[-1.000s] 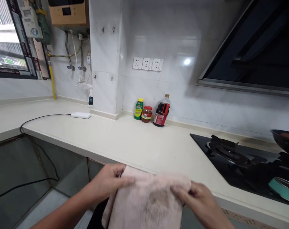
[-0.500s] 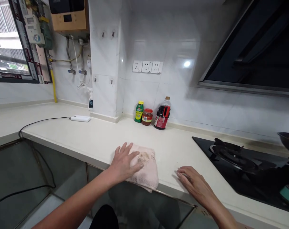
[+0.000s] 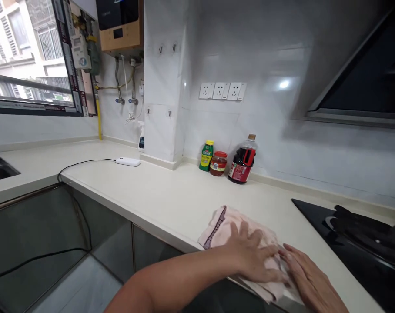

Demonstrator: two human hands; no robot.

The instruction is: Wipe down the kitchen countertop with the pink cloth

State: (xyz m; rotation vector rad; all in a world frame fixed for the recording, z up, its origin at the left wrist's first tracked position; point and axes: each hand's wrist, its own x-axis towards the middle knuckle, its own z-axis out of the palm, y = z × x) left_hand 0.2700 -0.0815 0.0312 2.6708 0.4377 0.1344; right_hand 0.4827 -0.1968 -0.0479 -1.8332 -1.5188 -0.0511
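A folded pale pink cloth [image 3: 236, 217] with a dark purple band along its left end lies at the counter's front edge, its near part hanging slightly over. My left hand [image 3: 254, 256] is flat on top of it with the fingers spread. At the cloth's right edge is my right hand [image 3: 306, 274], palm down, fingers fairly straight and close to the left fingertips. Motion smears both hands somewhat, and whether the right fingertips pinch the cloth is hidden.
Against the wall stand a green bottle [image 3: 206, 155], a red-lidded jar [image 3: 218, 164] and a large dark sauce bottle [image 3: 242, 163]. A black gas hob [image 3: 341, 248] is on the right. A white device [image 3: 128, 161] with a black cable lies left, before a spray bottle [image 3: 141, 137].
The cloth now shows its purple-banded side instead of the stained patch. My left hand has moved right with it, close to my right hand. The view has turned left.
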